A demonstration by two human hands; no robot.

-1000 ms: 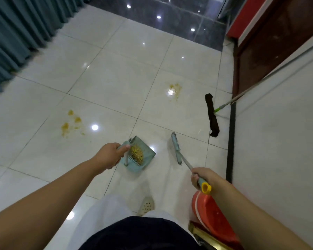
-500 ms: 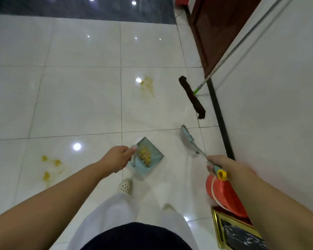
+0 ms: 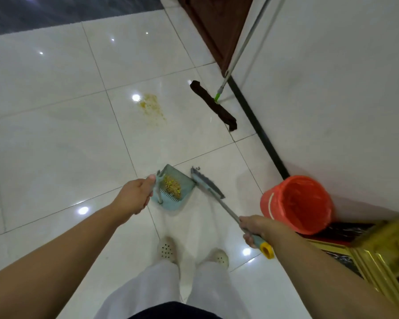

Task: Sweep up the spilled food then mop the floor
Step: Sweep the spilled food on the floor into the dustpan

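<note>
My left hand (image 3: 134, 194) grips the handle of a light blue dustpan (image 3: 174, 191) held above the white tiles, with yellow food bits piled inside it. My right hand (image 3: 255, 227) grips the grey shaft of a small broom (image 3: 206, 184), whose brush head hangs just right of the dustpan. A yellowish food smear (image 3: 151, 107) marks a tile farther ahead. A mop (image 3: 213, 104) with a dark brown head lies on the floor, its long pole leaning up against the wall.
A red bin (image 3: 297, 204) lined with a red bag stands against the white wall at the right. Beside it sits a gold-framed piece of furniture (image 3: 378, 256). A dark wooden door (image 3: 214, 26) is at the back. My feet in white perforated shoes (image 3: 167, 249) stand below the dustpan.
The view has swung to the right, bringing the red bin fully into sight and losing the left food spill. The dustpan and broom stay held and have drawn closer together.
</note>
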